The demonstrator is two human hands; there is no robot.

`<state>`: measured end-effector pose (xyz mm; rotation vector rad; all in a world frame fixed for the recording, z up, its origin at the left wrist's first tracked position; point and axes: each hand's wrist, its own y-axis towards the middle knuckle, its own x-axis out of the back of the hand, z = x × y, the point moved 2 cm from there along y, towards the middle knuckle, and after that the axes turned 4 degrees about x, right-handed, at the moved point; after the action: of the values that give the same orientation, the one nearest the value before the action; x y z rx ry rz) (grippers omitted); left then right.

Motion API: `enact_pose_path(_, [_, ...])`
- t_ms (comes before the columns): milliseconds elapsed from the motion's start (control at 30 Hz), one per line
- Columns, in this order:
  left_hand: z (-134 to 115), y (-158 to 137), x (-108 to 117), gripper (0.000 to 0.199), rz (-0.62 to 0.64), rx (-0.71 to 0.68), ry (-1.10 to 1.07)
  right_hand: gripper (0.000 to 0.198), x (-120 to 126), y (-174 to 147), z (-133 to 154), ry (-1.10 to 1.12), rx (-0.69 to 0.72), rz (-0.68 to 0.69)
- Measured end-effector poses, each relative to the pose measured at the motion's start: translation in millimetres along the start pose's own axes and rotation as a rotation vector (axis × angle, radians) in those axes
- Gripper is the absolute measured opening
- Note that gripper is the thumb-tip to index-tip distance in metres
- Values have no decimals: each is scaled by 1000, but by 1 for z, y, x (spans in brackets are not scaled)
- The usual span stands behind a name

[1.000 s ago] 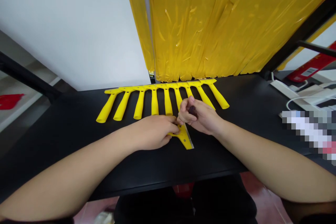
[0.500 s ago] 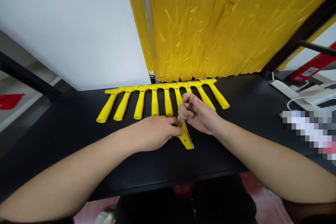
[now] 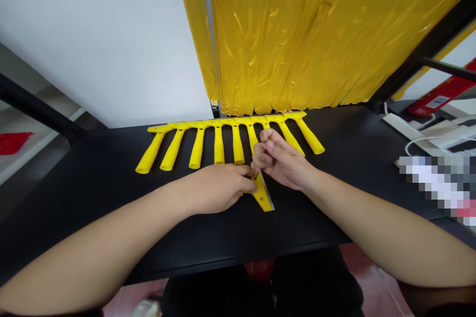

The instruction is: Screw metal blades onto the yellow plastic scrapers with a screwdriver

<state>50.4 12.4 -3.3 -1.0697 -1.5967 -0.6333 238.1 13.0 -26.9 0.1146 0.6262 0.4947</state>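
Observation:
My left hand (image 3: 223, 188) is closed around a yellow scraper (image 3: 263, 200) on the black surface. The scraper's wide head, with a thin metal blade strip and a screw, points to the right, and its handle is hidden under the hand. My right hand (image 3: 280, 158) curls in a fist just above the head. In its fingers is a small dark screwdriver, mostly hidden, whose thin dark shaft (image 3: 257, 176) comes down to the head beside my left fingertips. Behind both hands lies a row of several yellow scrapers (image 3: 196, 148), handles toward me, partly covered by my right hand.
The black tabletop (image 3: 297, 223) ends at a front edge close to my body. Behind the row stand a white panel (image 3: 111, 44) and yellow plastic wrapping (image 3: 297, 34). White power strips with cables (image 3: 420, 133) and a red package (image 3: 439, 96) sit at the right.
My right fingers have turned slightly and the thumb has shifted, covering the dark handle seen in the palm before. The left hand and the scraper have stayed in place.

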Motion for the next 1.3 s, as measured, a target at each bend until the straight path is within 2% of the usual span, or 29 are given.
enact_pose_path(167, [0, 0, 1, 38, 5, -1, -4, 33, 4, 4, 2, -40, 46, -39])
enact_pose_path(333, [-2, 1, 1, 40, 24, 7, -7, 32, 5, 2, -2, -11, -9, 40])
enact_pose_path(433, [-2, 1, 1, 39, 31, 11, -10, 25, 2, 0, -2, 29, 7, 44])
enact_pose_path(600, [-1, 1, 2, 39, 42, 24, 0, 29, 6, 4, -1, -18, 52, -11])
enact_pose_path(733, [-1, 1, 2, 40, 34, 13, -15, 35, 5, 4, -3, 13, -5, 57])
enact_pose_path(867, [-1, 1, 1, 40, 31, 10, -19, 25, 3, 2, -4, 75, 24, 53])
enact_pose_path(1000, [-1, 1, 1, 39, 33, 13, -7, 22, 7, 3, -4, 8, 56, 34])
enact_pose_path(1100, [-1, 1, 2, 39, 28, 9, -10, 33, 8, 3, -5, -22, 1, 98])
enact_pose_path(1167, [-1, 1, 2, 39, 19, 5, -14, 34, 6, 1, -6, 1, -24, 116])
enact_pose_path(1300, [0, 1, 0, 41, 18, 0, -3, 29, 4, 1, -5, 28, 6, 42])
